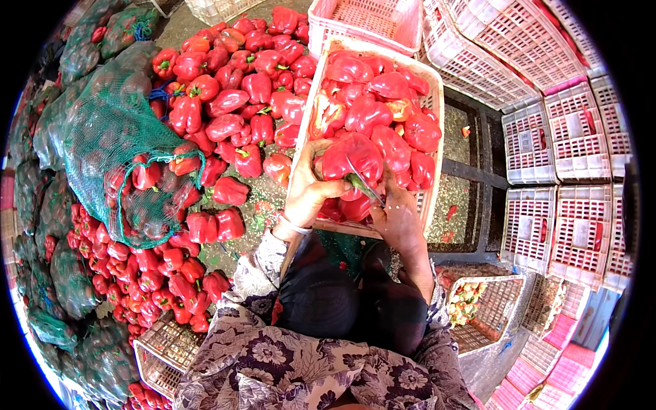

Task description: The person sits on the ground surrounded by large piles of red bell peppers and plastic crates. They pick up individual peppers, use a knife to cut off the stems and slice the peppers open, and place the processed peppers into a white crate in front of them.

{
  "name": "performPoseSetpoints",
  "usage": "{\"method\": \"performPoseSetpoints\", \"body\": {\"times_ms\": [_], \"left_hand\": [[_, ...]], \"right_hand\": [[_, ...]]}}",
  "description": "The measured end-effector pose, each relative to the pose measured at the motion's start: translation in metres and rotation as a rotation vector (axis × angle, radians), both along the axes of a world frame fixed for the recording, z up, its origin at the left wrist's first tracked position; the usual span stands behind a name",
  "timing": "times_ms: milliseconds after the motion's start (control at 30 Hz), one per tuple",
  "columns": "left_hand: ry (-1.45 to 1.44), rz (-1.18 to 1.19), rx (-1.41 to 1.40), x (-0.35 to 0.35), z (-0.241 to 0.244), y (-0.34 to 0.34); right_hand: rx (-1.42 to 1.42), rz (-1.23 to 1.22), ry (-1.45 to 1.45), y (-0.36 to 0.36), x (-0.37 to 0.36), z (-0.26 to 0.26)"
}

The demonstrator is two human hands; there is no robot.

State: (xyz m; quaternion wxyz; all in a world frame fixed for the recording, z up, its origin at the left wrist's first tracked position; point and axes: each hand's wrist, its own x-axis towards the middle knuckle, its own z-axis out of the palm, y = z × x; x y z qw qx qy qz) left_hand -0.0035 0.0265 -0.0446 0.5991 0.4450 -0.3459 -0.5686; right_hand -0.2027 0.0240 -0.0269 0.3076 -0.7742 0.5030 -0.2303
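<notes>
A red bell pepper (pixel 348 154) with a green stem rests in my left hand (pixel 312 179), its fingers wrapped around the left side. My right hand (pixel 401 212) grips a small knife (pixel 363 179), whose thin blade lies against the pepper beside the stem (pixel 354 180). Whether the blade has gone into the flesh I cannot tell. Both hands are over the near end of a white plastic crate (pixel 435 128) filled with red peppers. Toward the crate's left side, one pepper (pixel 327 114) shows its pale cut inside.
Loose red peppers (pixel 225 102) cover the floor at left, around a green mesh sack (pixel 118 118) of peppers. Stacked slatted crates (pixel 528 143) line the right. A crate (pixel 492 307) at lower right holds pepper trimmings (pixel 465 303). Another pink-white crate (pixel 366 25) stands beyond the full one.
</notes>
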Motion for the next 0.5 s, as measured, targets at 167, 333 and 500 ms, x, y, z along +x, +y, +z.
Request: {"method": "performPoseSetpoints", "body": {"times_ms": [167, 333, 500], "left_hand": [[-0.206, 0.050, -0.006, -0.008, 0.003, 0.006], [-0.291, 0.054, -0.062, -0.017, 0.003, 0.007], [0.164, -0.094, 0.040, -0.020, 0.021, 0.018]], "right_hand": [[-0.038, -0.074, 0.118, 0.001, 0.005, 0.003], [-0.071, -0.089, 0.097, -0.007, -0.004, -0.026], [-0.103, -0.044, 0.117, -0.019, -0.001, -0.007]]}}
